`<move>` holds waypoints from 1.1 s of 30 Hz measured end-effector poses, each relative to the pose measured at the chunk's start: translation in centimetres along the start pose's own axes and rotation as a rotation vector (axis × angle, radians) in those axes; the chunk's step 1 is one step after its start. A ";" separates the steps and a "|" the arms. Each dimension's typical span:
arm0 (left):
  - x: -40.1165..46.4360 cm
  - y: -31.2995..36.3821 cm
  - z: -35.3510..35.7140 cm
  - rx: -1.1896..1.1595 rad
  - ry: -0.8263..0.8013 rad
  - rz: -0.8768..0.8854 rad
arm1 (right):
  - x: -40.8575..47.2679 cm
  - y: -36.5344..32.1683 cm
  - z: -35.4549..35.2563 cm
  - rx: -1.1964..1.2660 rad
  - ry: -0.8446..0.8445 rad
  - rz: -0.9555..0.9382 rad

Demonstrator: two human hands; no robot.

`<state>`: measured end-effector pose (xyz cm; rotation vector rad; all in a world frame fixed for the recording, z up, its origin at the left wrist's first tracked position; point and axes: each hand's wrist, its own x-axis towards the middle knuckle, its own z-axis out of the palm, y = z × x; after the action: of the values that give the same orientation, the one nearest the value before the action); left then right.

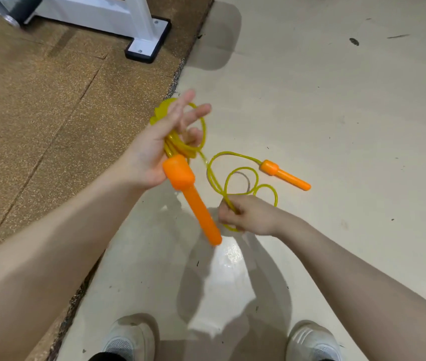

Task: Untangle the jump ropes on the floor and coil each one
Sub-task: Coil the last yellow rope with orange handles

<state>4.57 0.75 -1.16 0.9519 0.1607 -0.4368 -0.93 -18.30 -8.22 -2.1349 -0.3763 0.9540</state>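
One jump rope is in view, a yellow cord with two orange handles. My left hand [152,152] is raised palm-up and holds several coils of the cord [201,131]; its lower fingers curl round them while the upper fingers stick out straight. One orange handle [193,201] hangs down from that hand. My right hand [248,214] is lower, near the floor, and pinches the loose cord [235,175], which lies in a few loops on the pale floor. The second orange handle [284,175] lies on the floor beyond my right hand.
A brown speckled mat [50,113] covers the floor on the left, its edge running diagonally. A white equipment frame with a black foot [149,43] stands on it at the back. My white shoes [128,340] [313,342] are at the bottom, on the pale floor [336,113].
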 end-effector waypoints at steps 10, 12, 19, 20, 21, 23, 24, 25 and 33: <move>-0.1 -4.6 -1.0 0.648 0.093 -0.174 | -1.6 -8.6 -4.2 -0.408 -0.357 0.063; -0.6 -4.2 0.1 0.865 -0.065 -0.143 | -1.4 -8.0 -5.2 -0.580 0.070 -0.156; -1.4 -3.3 1.5 0.597 -0.260 -0.488 | -1.5 -4.4 -6.9 -0.356 0.901 -0.244; -1.7 -3.1 1.8 0.609 -0.348 -0.494 | -1.4 -4.2 -6.9 -0.303 0.939 -0.222; -2.2 -2.8 2.1 0.620 -0.464 -0.496 | -1.3 -3.8 -7.1 -0.183 0.942 -0.206; -3.0 -2.7 2.1 0.564 -0.677 -0.524 | -1.2 -3.3 -7.7 0.260 0.863 -0.151; -3.2 -2.6 1.9 0.470 -0.732 -0.546 | -1.2 -2.9 -8.0 0.463 0.821 -0.094; -3.3 -2.5 1.5 0.343 -0.765 -0.553 | -1.4 -2.1 -8.1 0.560 0.792 -0.019; -0.4 -0.5 -1.0 -0.288 -0.382 -0.091 | -1.2 2.5 -2.1 -0.289 0.074 0.331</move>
<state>4.01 1.44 -2.02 0.5673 -0.0800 -0.6529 -0.25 -21.72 -8.52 -2.5434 -0.1293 1.0492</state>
